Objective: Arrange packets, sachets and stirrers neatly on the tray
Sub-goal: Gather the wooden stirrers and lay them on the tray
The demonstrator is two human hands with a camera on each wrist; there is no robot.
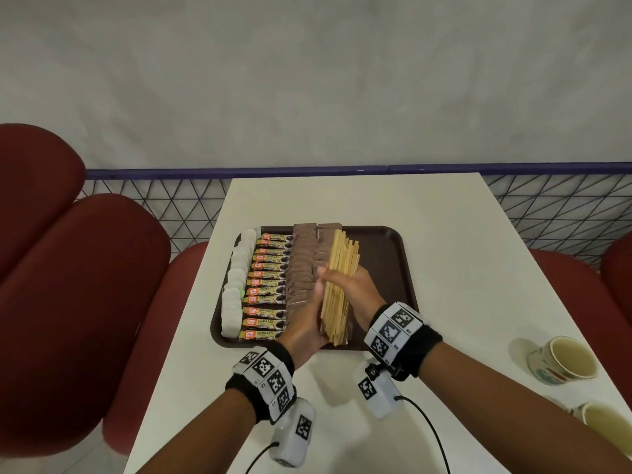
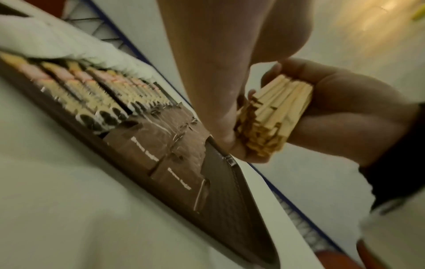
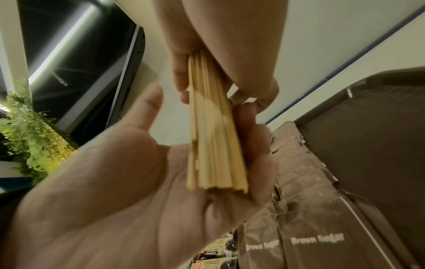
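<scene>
Pale wooden flat stirrers, gathered in one thick bundle, held between both hands above the dark brown rectangular plastic tray on the white tabletop. Left hand cupped along the bundle's 9 o'clock side, fingers straight against the sticks. Right hand wrapped round the bundle from 3 o'clock, fingers curled over its top; seen from the left wrist, gripping the near ends of the sticks. Far ends fanned unevenly toward 12 o'clock, over the tray's middle.

On the tray, from 9 o'clock inward: a column of white paper sachets, then a column of yellow-and-black granule stick packets, then two columns of brown sugar sachets, overlapped like tiles. Printed "Brown Sugar" legible from the right wrist. Tray's 3 o'clock part bare.

At 4 o'clock on the tabletop, well apart from the tray, a patterned paper cup lying tilted; a second cup at 5 o'clock, cut by the frame edge. Dark red padded seats at 9 o'clock beside the tabletop.
</scene>
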